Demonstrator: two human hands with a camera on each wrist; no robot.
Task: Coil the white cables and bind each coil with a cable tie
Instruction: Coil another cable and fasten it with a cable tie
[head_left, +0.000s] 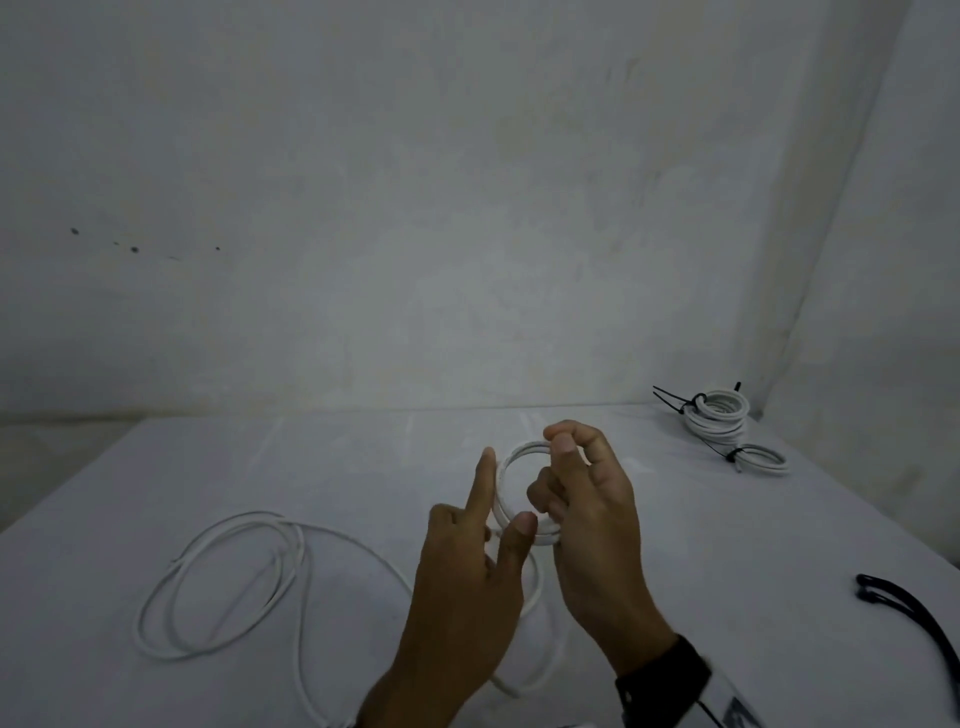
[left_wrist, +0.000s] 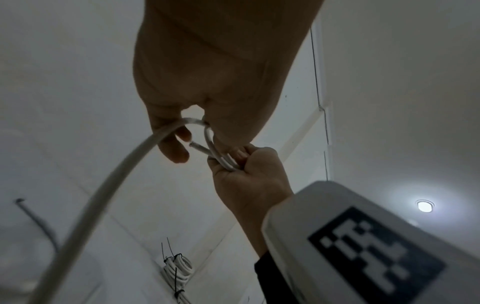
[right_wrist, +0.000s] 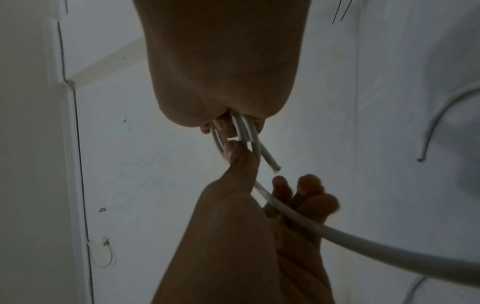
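Note:
Above the white table (head_left: 311, 467), my right hand (head_left: 566, 478) grips a small coil (head_left: 503, 483) of white cable, its strands bunched between thumb and curled fingers (right_wrist: 221, 125). A cut end (right_wrist: 270, 162) sticks out of the coil. My left hand (head_left: 498, 525) is just left of it, index finger straight up and thumb tip on the coil's lower edge. Its other fingers (left_wrist: 174, 150) curl round the trailing white cable (left_wrist: 116, 181), which runs down to loose loops (head_left: 228, 582) on the table's left.
Several bound white coils (head_left: 717, 421) with black ties stand at the table's far right corner, one smaller coil (head_left: 763, 460) beside them. Loose black cable ties (head_left: 914, 618) lie at the right edge. A pale wall rises behind the table.

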